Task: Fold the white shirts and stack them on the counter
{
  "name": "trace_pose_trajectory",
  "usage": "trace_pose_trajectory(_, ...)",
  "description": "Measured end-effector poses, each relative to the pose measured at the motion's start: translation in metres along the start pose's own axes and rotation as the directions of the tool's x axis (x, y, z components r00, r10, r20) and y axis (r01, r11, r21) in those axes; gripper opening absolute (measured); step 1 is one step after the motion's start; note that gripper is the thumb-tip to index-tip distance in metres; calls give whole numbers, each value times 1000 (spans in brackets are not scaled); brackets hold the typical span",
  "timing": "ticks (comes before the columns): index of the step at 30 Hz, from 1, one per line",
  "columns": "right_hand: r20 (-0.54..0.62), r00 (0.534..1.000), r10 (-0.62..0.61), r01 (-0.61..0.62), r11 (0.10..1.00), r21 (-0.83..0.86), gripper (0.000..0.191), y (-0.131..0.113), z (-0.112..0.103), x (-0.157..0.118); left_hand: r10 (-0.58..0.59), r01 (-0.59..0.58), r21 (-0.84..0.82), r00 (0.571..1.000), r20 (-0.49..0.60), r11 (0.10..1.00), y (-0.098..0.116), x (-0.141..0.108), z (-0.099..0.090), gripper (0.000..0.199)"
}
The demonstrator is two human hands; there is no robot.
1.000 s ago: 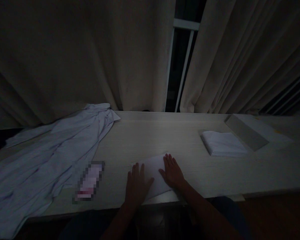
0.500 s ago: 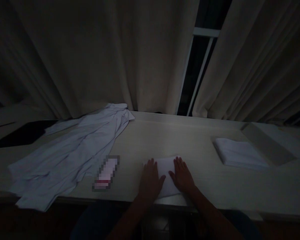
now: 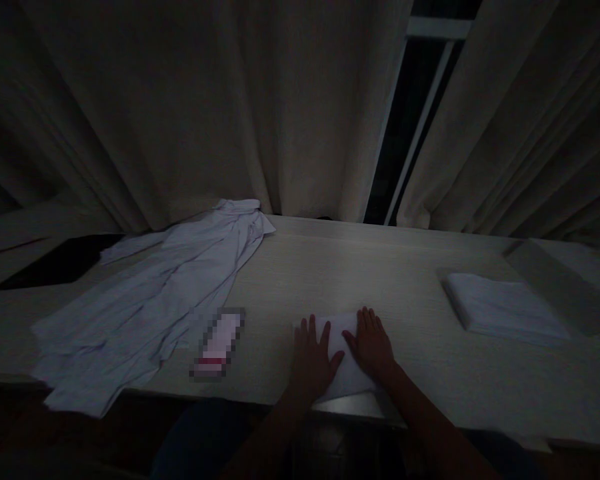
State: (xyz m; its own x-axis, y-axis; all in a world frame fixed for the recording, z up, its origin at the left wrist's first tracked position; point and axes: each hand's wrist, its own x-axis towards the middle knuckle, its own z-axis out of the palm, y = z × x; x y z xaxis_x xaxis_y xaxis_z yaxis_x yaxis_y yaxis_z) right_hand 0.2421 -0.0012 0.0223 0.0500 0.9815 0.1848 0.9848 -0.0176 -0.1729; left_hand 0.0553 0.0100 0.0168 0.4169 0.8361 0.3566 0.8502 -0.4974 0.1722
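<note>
A folded white cloth [image 3: 349, 380] lies on the table near its front edge. Flat on its left side rests my left hand [image 3: 314, 360], open, with the fingers spread. My right hand [image 3: 374, 343] presses on the cloth's right side, also open, its thumb pointing inward toward the other hand. Neither hand grips the cloth; both lie on top and hide its left and right edges in part.
A white shirt [image 3: 165, 287] is spread on the left, its lower end at the front edge. Beside it lies a blurred-out pinkish rectangular item [image 3: 221, 340]. A folded white cloth stack [image 3: 500, 303] sits at the right, near a pale box-like object [image 3: 555, 287]. Curtains [image 3: 310, 120] hang behind the table [image 3: 330, 267].
The fingers of my left hand have spread apart. Both hands stay on the folded cloth. The view has shifted slightly, so the scene sits a little differently in the picture.
</note>
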Motion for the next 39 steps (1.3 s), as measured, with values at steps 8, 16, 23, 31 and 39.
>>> trace_pose_trajectory(8,24,998,55,-55,998,16,82,2,3,1,-10,9,19,1000,17,1000,1,3,5,74)
trace_pose_trajectory(16,45,996,81,-82,996,39,81,-3,-6,-17,29,-29,20,1000,-5,999,-7,-11,3,78)
trace_pose_trajectory(23,50,998,-32,29,998,59,74,-2,-16,-59,104,-103,38,994,-22,994,-11,-29,-2,76)
trace_pose_trajectory(31,58,947,-315,308,945,110,94,15,-33,-135,145,-144,45,989,-15,989,-14,-37,-6,75)
trace_pose_trajectory(39,-74,958,-277,274,960,-56,85,18,3,-165,356,-357,30,934,36,934,-19,-81,-26,85)
